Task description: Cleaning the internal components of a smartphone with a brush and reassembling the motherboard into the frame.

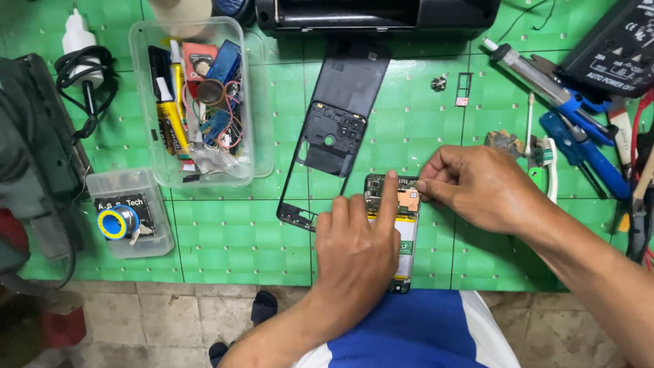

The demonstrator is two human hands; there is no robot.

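Your left hand (pixel 354 249) lies flat over the opened phone (pixel 398 225) near the front edge of the green mat (pixel 231 238), forefinger pressing its upper circuit board, gripping nothing; your right hand (pixel 477 187) pinches the phone's top right edge between thumb and fingertips. The phone looks light, stiff and fragile, so hold it by its side edges, not the bare board. Its detached black frame (pixel 334 129) lies just beside, to the left.

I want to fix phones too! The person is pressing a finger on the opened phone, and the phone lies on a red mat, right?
Not quite. The head view shows the mat is green, not red. The rest holds: the left hand presses a finger on the opened phone, while the right hand pinches at its top edge.
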